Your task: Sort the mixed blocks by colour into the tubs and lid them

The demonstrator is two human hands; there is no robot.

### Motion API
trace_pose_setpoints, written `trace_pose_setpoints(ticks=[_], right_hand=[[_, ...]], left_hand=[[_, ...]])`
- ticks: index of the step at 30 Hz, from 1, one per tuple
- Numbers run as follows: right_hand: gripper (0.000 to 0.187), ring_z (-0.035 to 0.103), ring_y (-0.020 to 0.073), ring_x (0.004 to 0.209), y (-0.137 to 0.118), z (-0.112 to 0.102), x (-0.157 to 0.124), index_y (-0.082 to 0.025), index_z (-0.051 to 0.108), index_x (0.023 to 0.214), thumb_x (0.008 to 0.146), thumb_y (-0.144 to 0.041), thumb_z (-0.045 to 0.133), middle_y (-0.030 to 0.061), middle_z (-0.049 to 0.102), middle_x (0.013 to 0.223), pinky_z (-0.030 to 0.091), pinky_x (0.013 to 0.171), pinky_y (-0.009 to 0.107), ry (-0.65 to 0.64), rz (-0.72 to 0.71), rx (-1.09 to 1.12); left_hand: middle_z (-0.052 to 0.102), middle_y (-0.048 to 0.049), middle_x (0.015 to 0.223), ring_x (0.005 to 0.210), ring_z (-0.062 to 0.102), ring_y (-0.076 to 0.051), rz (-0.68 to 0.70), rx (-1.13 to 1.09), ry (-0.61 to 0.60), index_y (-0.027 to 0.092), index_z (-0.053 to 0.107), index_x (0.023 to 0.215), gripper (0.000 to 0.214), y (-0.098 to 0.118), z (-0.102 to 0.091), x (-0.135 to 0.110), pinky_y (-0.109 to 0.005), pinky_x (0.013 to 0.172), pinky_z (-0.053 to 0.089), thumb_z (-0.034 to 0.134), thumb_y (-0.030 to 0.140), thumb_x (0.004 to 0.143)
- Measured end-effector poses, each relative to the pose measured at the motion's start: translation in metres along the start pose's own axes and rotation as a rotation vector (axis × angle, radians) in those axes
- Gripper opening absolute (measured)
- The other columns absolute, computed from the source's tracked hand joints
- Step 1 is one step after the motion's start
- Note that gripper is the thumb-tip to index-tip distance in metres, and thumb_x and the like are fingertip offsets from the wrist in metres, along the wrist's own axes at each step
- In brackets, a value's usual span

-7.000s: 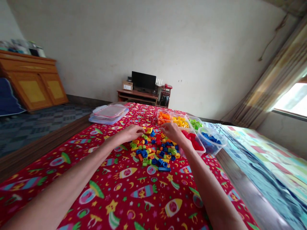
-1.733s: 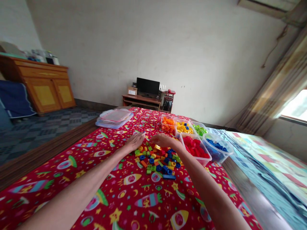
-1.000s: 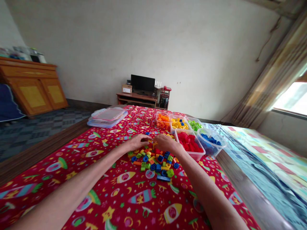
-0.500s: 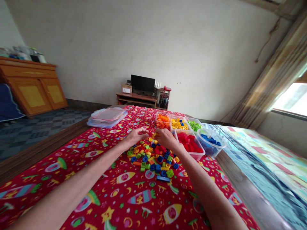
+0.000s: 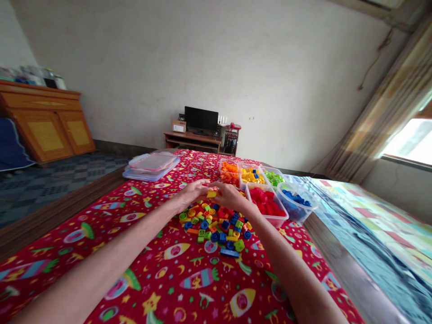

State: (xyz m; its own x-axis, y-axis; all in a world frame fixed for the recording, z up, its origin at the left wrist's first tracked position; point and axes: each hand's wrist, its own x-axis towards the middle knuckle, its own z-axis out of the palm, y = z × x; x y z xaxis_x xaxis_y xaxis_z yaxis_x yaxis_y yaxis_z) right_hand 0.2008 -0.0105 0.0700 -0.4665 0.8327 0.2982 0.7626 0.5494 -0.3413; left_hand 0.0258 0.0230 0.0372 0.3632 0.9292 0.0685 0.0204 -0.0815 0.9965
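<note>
A heap of small plastic toy blocks (image 5: 216, 225) in several colours lies on the red rocket-print cloth (image 5: 189, 279). Both hands hover just above the heap's far side. My left hand (image 5: 191, 191) and my right hand (image 5: 228, 196) meet fingertip to fingertip around one yellow block (image 5: 211, 194), each pinching it. To the right stand clear tubs of sorted blocks: orange (image 5: 229, 170), yellow (image 5: 251, 175), green (image 5: 274, 177), red (image 5: 266, 202) and blue (image 5: 296, 200).
A stack of clear tub lids (image 5: 151, 163) lies at the cloth's far left. The table's right edge borders a bed with a patterned sheet (image 5: 381, 229). A low desk with a monitor (image 5: 201, 121) stands by the far wall, a wooden cabinet (image 5: 47, 121) at left.
Both hands rose from the heap and came together, lifting a yellow block between the fingertips. A second ago they rested lower, on the blocks.
</note>
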Motion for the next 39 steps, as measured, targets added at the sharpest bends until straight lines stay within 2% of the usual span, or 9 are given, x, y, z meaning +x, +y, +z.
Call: trace_pose_setpoints(ticks=[5,8,12,17,20,23,27,31,39], right_hand=[[0.028,0.062,0.0154,0.076,-0.002,0.007,-0.001,-0.013,0.064,0.107,0.080,-0.016,0.059,0.0072,0.070,0.085,0.041,0.067,0.022,-0.019,-0.041,-0.060],[0.029,0.063,0.0150,0.077,0.003,0.001,-0.002,-0.016,0.065,0.109,0.081,-0.017,0.057,0.0065,0.070,0.086,0.041,0.069,0.021,0.027,-0.015,-0.066],[0.035,0.064,0.0172,0.080,0.019,-0.022,-0.001,-0.017,0.063,0.115,0.082,-0.025,0.055,0.0080,0.071,0.090,0.043,0.071,0.024,0.130,0.107,-0.152],[0.034,0.065,0.0185,0.081,0.068,-0.066,0.014,-0.017,0.066,0.111,0.084,-0.032,0.052,0.0098,0.071,0.090,0.045,0.071,0.026,0.188,0.328,-0.309],[0.034,0.065,0.0188,0.087,0.105,-0.086,0.033,-0.015,0.066,0.110,0.083,-0.029,0.052,0.0125,0.071,0.097,0.046,0.074,0.025,0.193,0.461,-0.375],[0.038,0.066,0.0166,0.090,0.138,-0.095,0.054,-0.013,0.061,0.118,0.084,-0.026,0.053,0.0114,0.072,0.096,0.046,0.076,0.022,0.112,0.548,-0.379],[0.032,0.067,0.0153,0.085,0.169,-0.097,0.073,-0.013,0.066,0.110,0.085,-0.026,0.051,0.0075,0.073,0.080,0.047,0.075,0.021,-0.023,0.603,-0.375],[0.032,0.066,0.0229,0.095,0.192,-0.089,0.075,-0.009,0.069,0.102,0.085,-0.027,0.048,0.0169,0.070,0.097,0.048,0.075,0.026,-0.039,0.699,-0.469],[0.017,0.067,0.0176,0.081,0.209,-0.071,0.080,-0.011,0.073,0.085,0.072,-0.015,0.062,0.0119,0.072,0.089,0.047,0.066,0.018,-0.246,0.609,-0.515]], left_hand=[[0.069,-0.0095,0.106,0.093,0.067,-0.023,0.019,0.042,-0.032,0.018,0.046,0.127,0.065,0.002,0.007,-0.001,-0.034,0.080,0.054,0.069,0.045,0.072],[0.069,-0.0106,0.103,0.090,0.068,-0.023,0.115,0.113,0.059,0.015,0.050,0.121,0.060,0.002,0.003,0.005,-0.036,0.081,0.055,0.064,0.049,0.074],[0.069,-0.0110,0.098,0.081,0.068,-0.022,0.259,0.234,0.173,0.012,0.053,0.115,0.053,-0.014,-0.018,0.014,-0.038,0.078,0.055,0.055,0.049,0.076],[0.070,-0.0086,0.084,0.079,0.068,-0.024,0.216,0.498,0.312,0.015,0.060,0.104,0.040,-0.043,-0.047,0.019,-0.038,0.076,0.054,0.047,0.039,0.075],[0.070,-0.0093,0.086,0.077,0.068,-0.024,0.166,0.479,0.321,0.016,0.060,0.103,0.040,-0.052,-0.052,0.021,-0.035,0.071,0.054,0.044,0.037,0.074],[0.069,-0.0087,0.085,0.070,0.067,-0.022,0.148,0.427,0.297,0.017,0.060,0.101,0.038,-0.054,-0.052,0.023,-0.034,0.067,0.054,0.044,0.038,0.074],[0.068,-0.0072,0.080,0.068,0.067,-0.021,0.178,0.432,0.285,0.016,0.061,0.097,0.037,-0.058,-0.054,0.024,-0.032,0.065,0.054,0.043,0.040,0.075],[0.070,-0.0072,0.080,0.066,0.066,-0.020,0.178,0.508,0.267,0.016,0.063,0.094,0.034,-0.059,-0.055,0.025,-0.030,0.063,0.054,0.042,0.037,0.076],[0.073,-0.0044,0.079,0.071,0.067,-0.020,0.168,0.673,0.253,0.019,0.068,0.089,0.035,-0.054,-0.054,0.022,-0.028,0.066,0.053,0.040,0.036,0.076]])
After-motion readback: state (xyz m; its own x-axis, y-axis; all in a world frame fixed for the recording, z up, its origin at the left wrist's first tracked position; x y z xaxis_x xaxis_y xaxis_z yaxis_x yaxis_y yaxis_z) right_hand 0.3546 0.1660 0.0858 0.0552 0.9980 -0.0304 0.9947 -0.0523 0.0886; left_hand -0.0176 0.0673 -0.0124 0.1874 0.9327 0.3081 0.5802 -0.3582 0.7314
